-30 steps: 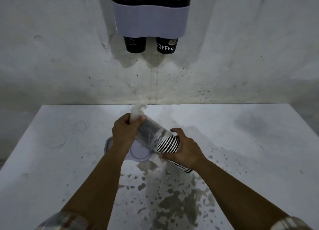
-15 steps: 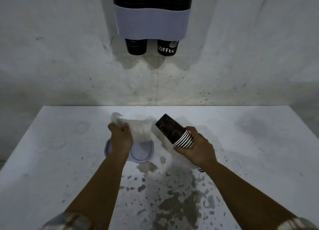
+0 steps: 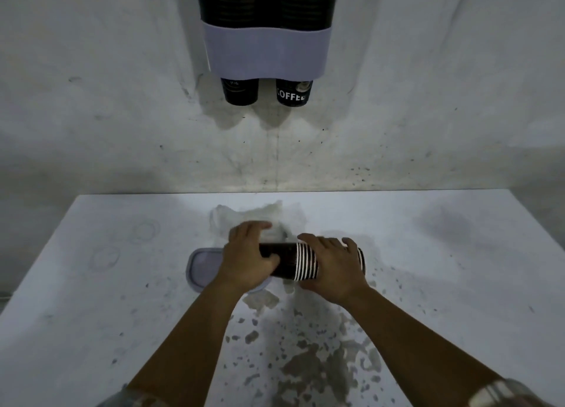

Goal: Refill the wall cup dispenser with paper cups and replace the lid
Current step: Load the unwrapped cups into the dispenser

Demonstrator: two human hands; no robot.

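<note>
Paper cups, a nested stack, lie with their long axis running left to right just above the table, over the grey lid. Left hand has its fingers wrapped round the dark base end, and right hand curls over the striped rim end. Both hands are equally near, and the wall cup dispenser hangs well above and beyond them.

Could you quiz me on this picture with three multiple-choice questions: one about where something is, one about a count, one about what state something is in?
1. Where is the lid?
A. on the table under the left hand
B. on the dispenser
C. on the floor

2. How many cups poke out below the dispenser?
A. one
B. two
C. four

3. How is the stack of cups held?
A. upright, one hand
B. sideways, both hands
C. lying untouched

Answers:
1. A: it lies flat on the table, partly covered by the left hand.
2. B: two dark cups hang side by side.
3. B: the right hand grips it too.
</note>
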